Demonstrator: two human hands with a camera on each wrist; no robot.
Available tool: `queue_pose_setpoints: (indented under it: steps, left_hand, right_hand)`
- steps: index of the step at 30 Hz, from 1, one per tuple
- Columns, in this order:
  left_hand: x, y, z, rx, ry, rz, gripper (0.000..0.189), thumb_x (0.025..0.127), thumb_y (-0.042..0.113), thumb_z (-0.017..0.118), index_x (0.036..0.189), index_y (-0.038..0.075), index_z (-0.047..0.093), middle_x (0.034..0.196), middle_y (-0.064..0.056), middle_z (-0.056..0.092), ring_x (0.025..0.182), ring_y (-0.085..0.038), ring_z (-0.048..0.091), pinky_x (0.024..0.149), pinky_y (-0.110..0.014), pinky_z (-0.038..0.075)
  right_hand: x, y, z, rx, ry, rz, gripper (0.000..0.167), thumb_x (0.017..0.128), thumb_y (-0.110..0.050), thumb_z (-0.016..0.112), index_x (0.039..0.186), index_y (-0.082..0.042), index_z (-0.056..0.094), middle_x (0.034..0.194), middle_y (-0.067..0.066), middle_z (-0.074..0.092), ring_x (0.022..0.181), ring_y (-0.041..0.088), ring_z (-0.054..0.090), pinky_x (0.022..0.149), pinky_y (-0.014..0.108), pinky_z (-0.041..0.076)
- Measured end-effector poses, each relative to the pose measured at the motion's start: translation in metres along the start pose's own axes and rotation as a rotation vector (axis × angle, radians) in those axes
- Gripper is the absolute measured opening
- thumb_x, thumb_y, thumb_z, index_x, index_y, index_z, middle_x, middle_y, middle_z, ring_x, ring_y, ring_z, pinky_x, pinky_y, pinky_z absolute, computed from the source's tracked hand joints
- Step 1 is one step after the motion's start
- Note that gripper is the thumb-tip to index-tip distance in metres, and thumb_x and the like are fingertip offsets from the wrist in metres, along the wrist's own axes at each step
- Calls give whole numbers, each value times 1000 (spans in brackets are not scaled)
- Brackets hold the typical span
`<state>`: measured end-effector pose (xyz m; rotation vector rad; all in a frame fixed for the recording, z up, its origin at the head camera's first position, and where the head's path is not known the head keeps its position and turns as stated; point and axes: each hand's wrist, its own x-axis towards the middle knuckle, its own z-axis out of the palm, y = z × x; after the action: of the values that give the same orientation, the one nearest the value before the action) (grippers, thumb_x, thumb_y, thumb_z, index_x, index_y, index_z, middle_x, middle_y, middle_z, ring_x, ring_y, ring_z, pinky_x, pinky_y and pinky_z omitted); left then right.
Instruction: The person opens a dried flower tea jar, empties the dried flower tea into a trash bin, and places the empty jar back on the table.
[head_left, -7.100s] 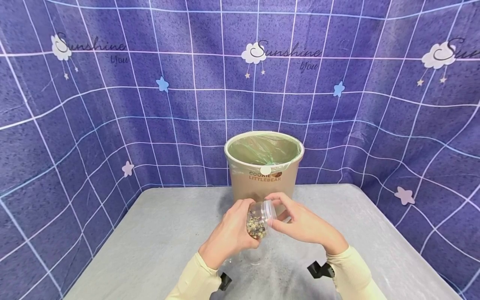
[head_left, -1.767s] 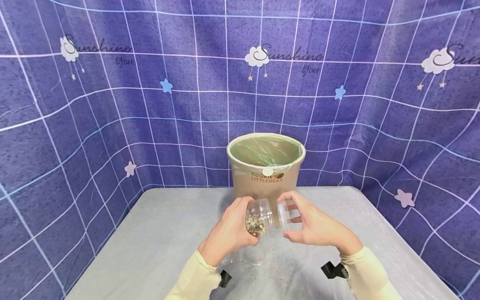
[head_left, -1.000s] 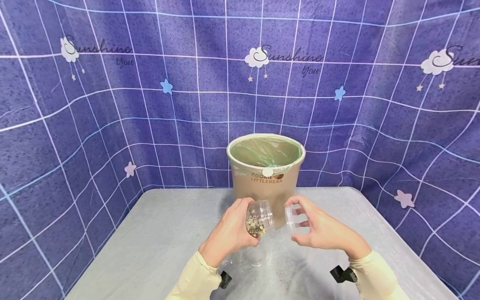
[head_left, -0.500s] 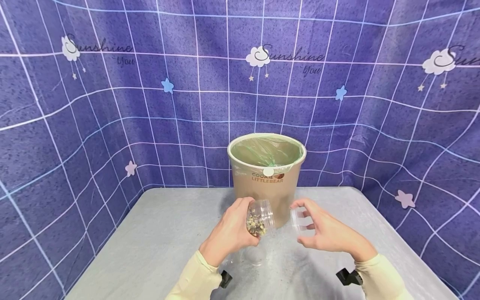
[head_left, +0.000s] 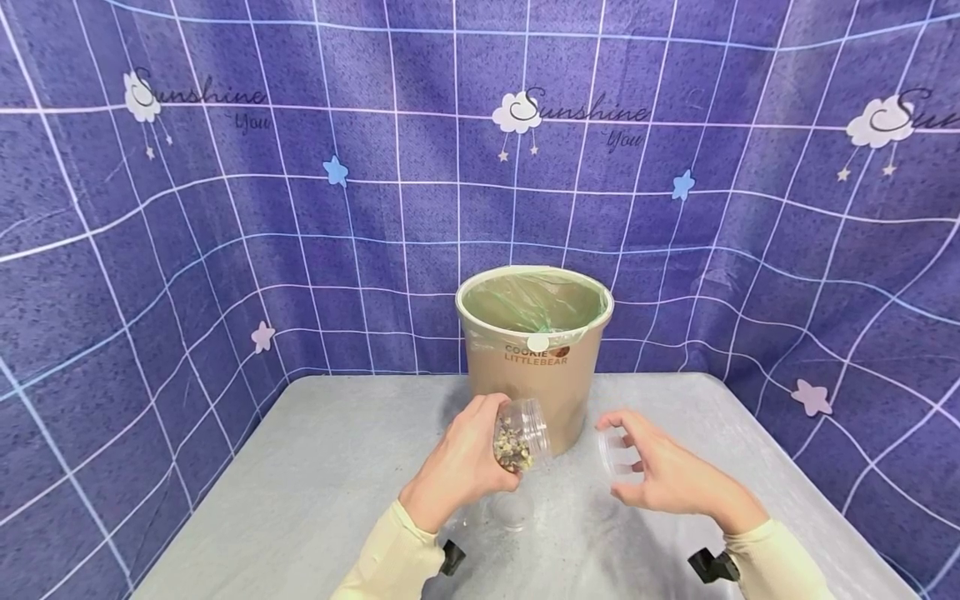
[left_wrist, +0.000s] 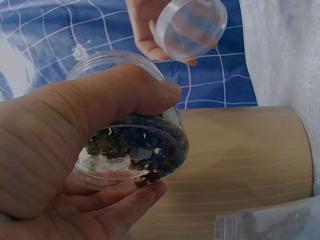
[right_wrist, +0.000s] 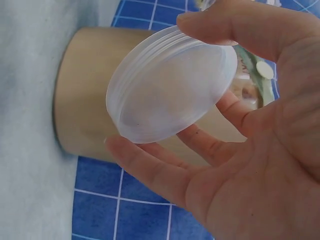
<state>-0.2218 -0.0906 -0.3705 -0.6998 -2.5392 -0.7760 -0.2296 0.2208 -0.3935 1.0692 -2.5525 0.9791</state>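
My left hand point(head_left: 459, 468) grips a clear plastic jar point(head_left: 534, 427), tilted on its side with its mouth toward the right. Dried yellowish and dark bits, like flower tea point(head_left: 512, 450), lie in its lower part. The jar's mouth is uncovered. Off to the right, my right hand point(head_left: 667, 473) holds a clear round screw lid point(right_wrist: 172, 90) by its edge between thumb and fingertips, apart from the jar. Beneath the left hand, a second clear container point(head_left: 513, 512) stands on the table, partly hidden by that hand.
Behind the hands stands a beige bin point(head_left: 534, 392) lined with a thin green bag point(head_left: 525, 304). The grey table point(head_left: 337, 450) carries a few tiny specks. A blue checked cloth point(head_left: 405, 208) surrounds the table at the back and sides.
Earlier the lid was on the jar with the right hand around it. The lid has come off and moved rightward in the right hand. The left hand and jar have stayed nearly still.
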Motion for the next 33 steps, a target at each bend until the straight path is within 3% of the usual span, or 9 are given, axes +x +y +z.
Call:
queue_pose_setpoints:
  steps: [12,21,28,33]
  left_hand:
    - [-1,-1,-1,1,8,-4,92,52,18,95,134,8,54,118,-7,63,99,-21,63,88,-40,56]
    - [0,-1,-1,5,12,4,92,52,19,95,133,9,54,118,-7,63,99,-21,62,87,-40,56]
    - [-1,-1,-1,0,8,7,92,52,19,95,134,8,54,118,-7,63,99,-21,63,87,-40,56]
    - [0,-2,-1,4,8,4,91,52,19,95,133,8,54,118,-7,63,99,-21,63,87,-40,56]
  right_hand:
    - [-15,14,3,-139,12,7,72,69,-6,85,132,-11,51,126,5,56,99,21,57,70,27,53]
    - [-25,19,6,-219,10,20,75,66,-11,89,132,-14,52,122,7,57,102,25,63,85,42,56]
    - [-30,25,11,-293,2,70,76,64,-12,88,131,-15,54,123,3,59,117,25,61,98,50,52]
    - [-36,29,13,-314,-18,72,75,63,-12,88,130,-15,54,122,5,60,114,28,62,94,50,53]
